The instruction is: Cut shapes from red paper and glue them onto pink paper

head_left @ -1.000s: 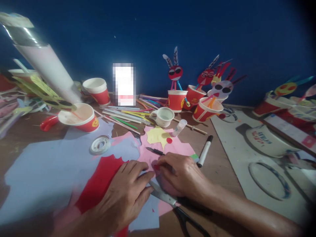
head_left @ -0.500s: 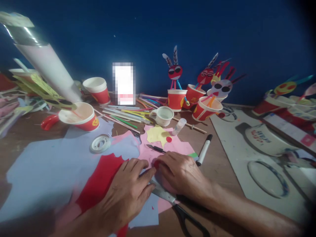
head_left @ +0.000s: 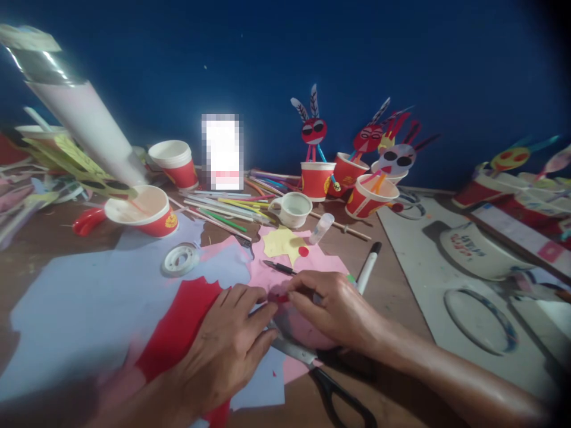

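My left hand (head_left: pixel 234 336) lies palm down over red paper (head_left: pixel 181 324) and lilac paper (head_left: pixel 89 297), its fingers stretched out. My right hand (head_left: pixel 332 303) has thumb and forefinger drawn together just above pink paper (head_left: pixel 328 258). At those fingertips shows a small red piece (head_left: pixel 280 298); whether they grip it cannot be made out. Scissors (head_left: pixel 336 386) with black handles lie below both hands, their blades running toward my left thumb. Near my right knuckles are a black pen (head_left: pixel 279 267) and a black-capped marker (head_left: pixel 369 266).
Behind the papers stand a white cup (head_left: pixel 292 211), a small clear tube (head_left: pixel 322 229), loose straws (head_left: pixel 232 208) and a tape ring (head_left: pixel 181 260). Paper cups (head_left: pixel 319 181) with paper-faced figures line the back. A tall clear container (head_left: pixel 84 113) leans at left. Grey board (head_left: pixel 414 255) lies at right.
My right hand has lifted slightly and turned, its fingers now more pinched and farther from my left fingers. More of the small red piece shows. My left hand stays nearly in place.
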`<state>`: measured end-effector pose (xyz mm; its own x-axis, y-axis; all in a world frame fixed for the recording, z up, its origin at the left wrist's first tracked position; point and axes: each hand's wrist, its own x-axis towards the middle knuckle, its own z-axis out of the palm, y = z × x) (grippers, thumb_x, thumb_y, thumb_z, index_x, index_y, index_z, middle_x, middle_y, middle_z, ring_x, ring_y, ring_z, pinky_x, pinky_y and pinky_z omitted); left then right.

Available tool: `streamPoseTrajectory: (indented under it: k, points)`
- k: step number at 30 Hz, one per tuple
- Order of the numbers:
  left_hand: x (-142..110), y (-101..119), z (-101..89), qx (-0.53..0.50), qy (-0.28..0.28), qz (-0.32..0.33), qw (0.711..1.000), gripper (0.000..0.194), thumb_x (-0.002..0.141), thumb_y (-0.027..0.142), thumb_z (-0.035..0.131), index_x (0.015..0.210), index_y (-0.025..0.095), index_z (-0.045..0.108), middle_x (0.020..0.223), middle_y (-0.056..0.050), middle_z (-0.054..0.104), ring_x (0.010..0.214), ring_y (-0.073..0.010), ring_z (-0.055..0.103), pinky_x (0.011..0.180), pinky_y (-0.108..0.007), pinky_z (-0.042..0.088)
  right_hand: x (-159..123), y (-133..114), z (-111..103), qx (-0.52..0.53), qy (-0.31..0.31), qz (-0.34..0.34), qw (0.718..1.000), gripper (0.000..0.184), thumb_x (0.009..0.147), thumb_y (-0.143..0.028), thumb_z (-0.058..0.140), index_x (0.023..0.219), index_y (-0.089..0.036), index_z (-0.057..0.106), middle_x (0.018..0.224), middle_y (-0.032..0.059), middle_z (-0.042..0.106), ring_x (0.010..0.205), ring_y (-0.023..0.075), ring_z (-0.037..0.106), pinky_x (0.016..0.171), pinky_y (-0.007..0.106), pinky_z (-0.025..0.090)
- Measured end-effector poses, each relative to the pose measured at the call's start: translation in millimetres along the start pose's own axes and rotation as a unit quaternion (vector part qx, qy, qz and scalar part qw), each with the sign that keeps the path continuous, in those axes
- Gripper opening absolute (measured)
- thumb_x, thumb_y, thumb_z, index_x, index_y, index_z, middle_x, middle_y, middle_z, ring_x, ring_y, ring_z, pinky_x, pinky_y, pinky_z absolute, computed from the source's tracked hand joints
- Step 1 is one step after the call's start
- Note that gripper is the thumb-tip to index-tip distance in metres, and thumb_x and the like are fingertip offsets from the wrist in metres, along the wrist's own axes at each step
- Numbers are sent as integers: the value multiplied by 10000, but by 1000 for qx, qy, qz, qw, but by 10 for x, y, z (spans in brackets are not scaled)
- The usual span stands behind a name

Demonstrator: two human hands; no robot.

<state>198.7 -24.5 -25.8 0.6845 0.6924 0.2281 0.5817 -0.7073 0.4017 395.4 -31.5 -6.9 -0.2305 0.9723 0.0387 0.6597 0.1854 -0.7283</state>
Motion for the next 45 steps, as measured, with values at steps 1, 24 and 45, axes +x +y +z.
streamPoseTrajectory:
  k: [1, 24, 45]
  points:
    - [0, -4, -3, -4, -3, 1, 1000, 170, 856, 175, 472, 957, 193, 608, 1009, -81, 586, 905, -250, 505, 760, -421, 434, -1, -10, 6, 24, -22, 13, 999, 160, 808, -128, 511, 779, -181, 659, 685, -14, 682, 604, 117, 601, 567, 196, 441]
    - [-19, -38, 40, 10, 34, 27, 999, 275, 854, 115, 446, 1029, 210, 636, 990, -81, 600, 876, -240, 520, 746, -416, 447, -15, 83, 182, -119, 20, -24, 992, 116, 812, -165, 597, 881, -193, 686, 783, 25, 741, 693, 184, 693, 590, 244, 436]
    - [-66, -54, 81, 47, 27, 44, 998, 273, 858, 132, 449, 1074, 212, 595, 1033, -71, 590, 910, -253, 506, 768, -427, 425, 9, 263, -1226, -454, 0, 155, 877, 214, 820, -328, 495, 862, -280, 699, 775, 63, 721, 692, 316, 650, 524, 323, 362]
